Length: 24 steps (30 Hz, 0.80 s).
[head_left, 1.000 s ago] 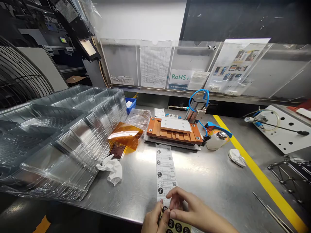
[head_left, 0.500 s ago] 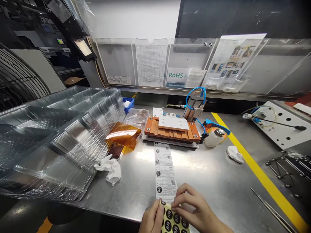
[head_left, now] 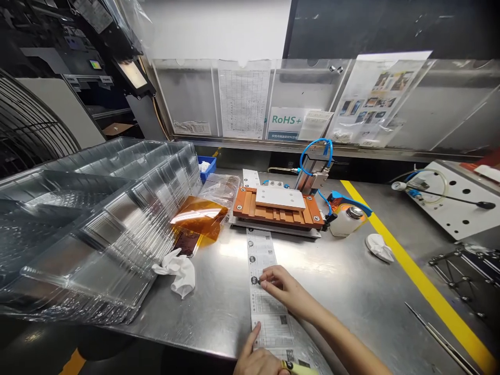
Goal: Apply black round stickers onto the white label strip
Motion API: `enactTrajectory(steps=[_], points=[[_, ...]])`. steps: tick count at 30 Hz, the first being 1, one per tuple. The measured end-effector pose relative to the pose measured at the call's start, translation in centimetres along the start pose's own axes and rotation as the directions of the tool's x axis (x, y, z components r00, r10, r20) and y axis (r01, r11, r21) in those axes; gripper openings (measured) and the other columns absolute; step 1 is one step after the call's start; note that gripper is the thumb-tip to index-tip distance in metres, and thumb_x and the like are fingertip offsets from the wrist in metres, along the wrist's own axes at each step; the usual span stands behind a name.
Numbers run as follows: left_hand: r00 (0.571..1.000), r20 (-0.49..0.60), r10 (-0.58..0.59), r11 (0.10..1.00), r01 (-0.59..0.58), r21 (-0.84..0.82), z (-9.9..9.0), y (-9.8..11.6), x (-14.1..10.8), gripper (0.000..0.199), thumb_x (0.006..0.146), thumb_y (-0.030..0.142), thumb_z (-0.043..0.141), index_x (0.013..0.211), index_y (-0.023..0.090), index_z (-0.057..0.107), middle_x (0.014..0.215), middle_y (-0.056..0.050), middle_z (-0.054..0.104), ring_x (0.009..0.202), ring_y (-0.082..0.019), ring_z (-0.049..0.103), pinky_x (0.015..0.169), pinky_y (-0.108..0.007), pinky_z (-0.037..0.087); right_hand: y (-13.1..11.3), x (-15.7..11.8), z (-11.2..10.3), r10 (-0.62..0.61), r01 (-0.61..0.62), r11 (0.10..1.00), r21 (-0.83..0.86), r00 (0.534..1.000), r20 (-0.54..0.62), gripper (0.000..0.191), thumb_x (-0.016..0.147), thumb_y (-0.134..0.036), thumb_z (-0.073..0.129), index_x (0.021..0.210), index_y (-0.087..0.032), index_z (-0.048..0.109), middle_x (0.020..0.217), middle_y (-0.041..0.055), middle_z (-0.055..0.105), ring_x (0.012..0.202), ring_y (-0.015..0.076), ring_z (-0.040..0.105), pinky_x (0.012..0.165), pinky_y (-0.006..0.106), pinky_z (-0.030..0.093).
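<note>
So the big change from half a second ago: the right grip (head_left: 279, 284) is off the sticker sheet (head_left: 300, 370) and has reached out over the label strip (head_left: 273, 333). Its thumb and index sit nearly together, just beside a round black sticker (head_left: 253, 280). Can't tell if there's anything pinched in that narrow gap, or if it's only touching the strip.

Left grip (head_left: 255, 360) has the sheet tucked under it now, poking out on its right, with the index laid along the strip.

Strip's shifted too, looks like about one label away from the hands, towards the orange fixture (head_left: 244, 208) beyond the right grip. The label just nearer than the right grip shows no black round on it, so I'd read this as stickering paused while the strip gets moved along the desk (head_left: 219, 307) to bring up bare labels.
</note>
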<state>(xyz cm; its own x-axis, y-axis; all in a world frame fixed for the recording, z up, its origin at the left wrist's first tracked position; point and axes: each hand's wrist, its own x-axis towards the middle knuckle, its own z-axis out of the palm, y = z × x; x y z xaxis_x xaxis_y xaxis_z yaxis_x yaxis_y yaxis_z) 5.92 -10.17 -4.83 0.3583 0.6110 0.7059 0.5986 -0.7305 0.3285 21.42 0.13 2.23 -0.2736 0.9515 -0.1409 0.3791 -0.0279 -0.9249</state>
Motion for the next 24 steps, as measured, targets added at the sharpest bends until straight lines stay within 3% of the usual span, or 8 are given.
enactTrajectory(steps=[5,8,11,13,17,24], points=[[0.995,0.025,-0.1,0.995,0.1,-0.026,0.4,-0.4,0.0,0.036,0.097,0.014,0.033,0.066,0.022,0.05,0.048,0.008,0.054,0.039,-0.009,0.053,0.094,-0.036,0.058,-1.0,0.6,0.2,0.006,-0.005,0.996,-0.093,1.0,0.011,0.019,0.084,-0.037,0.063,0.087,-0.019,0.068,0.088,0.0033,0.055,0.076,0.0182,0.053,0.074,0.035,0.045],[0.997,0.023,-0.072,0.997,0.073,-0.035,0.6,-0.8,-0.1,0.033,0.095,0.013,0.034,0.067,0.023,0.048,0.047,0.009,0.052,0.037,-0.008,0.052,0.092,-0.034,0.06,-1.4,-0.1,1.0,0.015,0.004,0.976,-0.218,0.996,0.083,0.005,0.082,-0.025,0.067,0.083,-0.021,0.069,0.088,0.0019,0.055,0.079,0.0175,0.056,0.075,0.032,0.044],[0.997,0.023,-0.067,0.997,0.068,-0.039,0.7,-0.8,-0.2,0.032,0.094,0.012,0.034,0.067,0.023,0.046,0.047,0.009,0.051,0.036,-0.008,0.051,0.093,-0.035,0.059,-1.8,-0.4,1.4,0.05,-0.016,0.941,-0.338,0.994,0.092,0.005,0.082,-0.02,0.067,0.086,-0.023,0.068,0.094,0.0014,0.056,0.087,0.0186,0.058,0.08,0.032,0.044],[0.993,0.043,-0.111,0.993,0.113,-0.033,0.7,-0.7,-0.3,0.032,0.094,0.012,0.034,0.066,0.023,0.045,0.048,0.009,0.05,0.037,-0.008,0.051,0.095,-0.037,0.058,-2.1,-0.2,1.3,0.076,-0.039,0.926,-0.376,0.994,0.084,0.016,0.081,-0.021,0.068,0.096,-0.026,0.067,0.098,0.0009,0.055,0.089,0.0192,0.059,0.08,0.032,0.044],[0.988,0.049,-0.146,0.988,0.148,-0.04,0.8,-0.5,-0.5,0.033,0.095,0.013,0.034,0.066,0.023,0.044,0.047,0.009,0.049,0.038,-0.009,0.051,0.096,-0.037,0.058,-2.2,0.3,0.9,0.11,-0.086,0.897,-0.434,0.993,0.03,0.063,0.074,-0.021,0.075,0.13,-0.029,0.046,0.101,0.0004,0.056,0.087,0.0202,0.059,0.076,0.032,0.045],[0.972,0.075,-0.224,0.971,0.229,-0.065,0.8,-0.4,-0.3,0.038,0.101,0.022,0.028,0.066,0.023,0.042,0.047,0.009,0.047,0.039,-0.009,0.052,0.096,-0.037,0.058,-1.8,0.3,1.0,0.056,-0.044,0.92,-0.39,0.998,0.02,0.036,0.086,-0.025,0.061,0.121,-0.026,0.052,0.099,0.0002,0.058,0.077,0.0163,0.058,0.073,0.03,0.045]])
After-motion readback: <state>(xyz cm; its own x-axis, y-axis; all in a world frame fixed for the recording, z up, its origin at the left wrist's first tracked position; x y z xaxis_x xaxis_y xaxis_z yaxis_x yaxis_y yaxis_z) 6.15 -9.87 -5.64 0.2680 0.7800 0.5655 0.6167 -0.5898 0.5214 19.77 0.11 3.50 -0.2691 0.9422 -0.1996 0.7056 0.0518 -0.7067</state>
